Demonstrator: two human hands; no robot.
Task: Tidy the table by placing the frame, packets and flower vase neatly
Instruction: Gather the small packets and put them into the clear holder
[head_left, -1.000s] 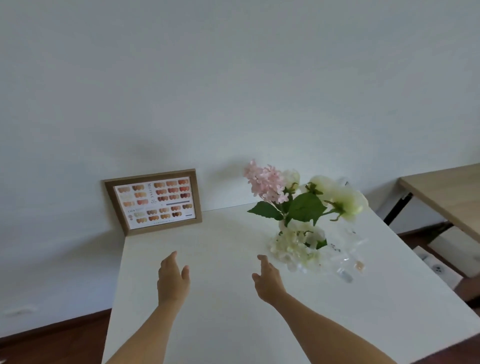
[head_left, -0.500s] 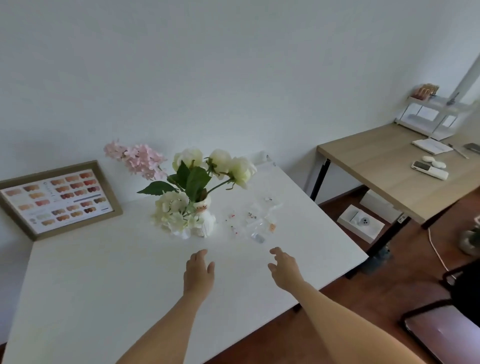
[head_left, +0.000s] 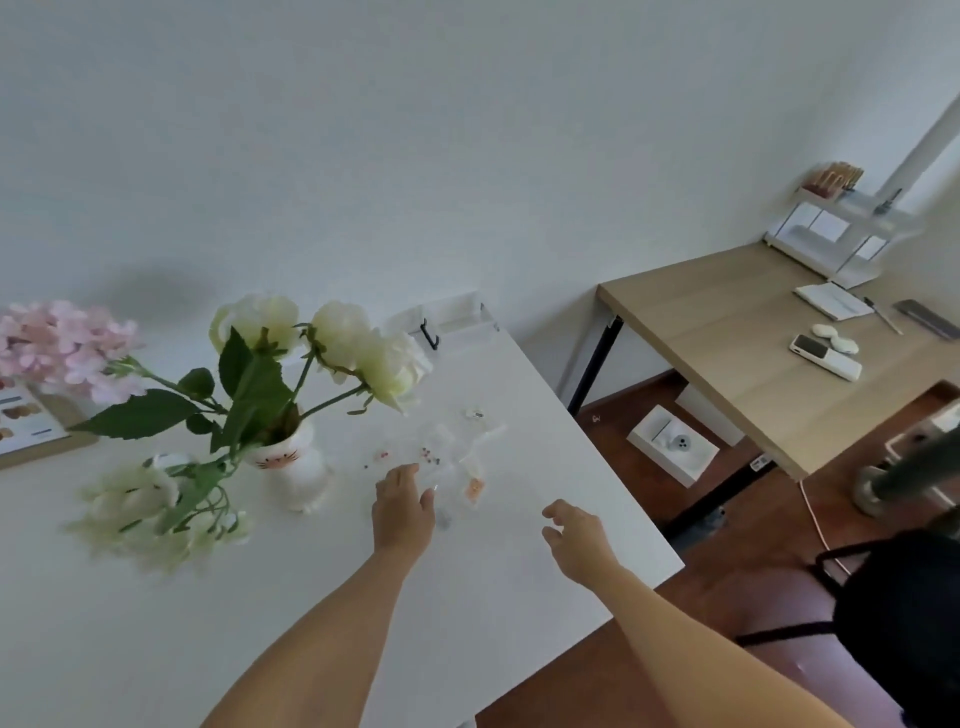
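A white cat-face vase (head_left: 296, 467) with white and pink flowers (head_left: 270, 353) stands on the white table (head_left: 156, 597). Right of it lie several small clear packets (head_left: 457, 452) with tiny coloured bits inside. My left hand (head_left: 402, 506) is open, palm down, its fingertips at the near edge of the packets. My right hand (head_left: 576, 535) hovers open near the table's right edge, holding nothing. The wooden picture frame (head_left: 31, 421) leans against the wall at the far left, mostly cut off by the image edge.
A clear box (head_left: 447, 317) sits at the table's back corner by the wall. To the right stands a wooden desk (head_left: 727, 332) with a remote, a notebook and a shelf rack. A white box (head_left: 672, 441) lies on the floor between the tables; a dark chair (head_left: 898, 623) is at lower right.
My view has swung right, so the frame slid to the left edge. Both hands moved forward; the left hand now reaches the packets.
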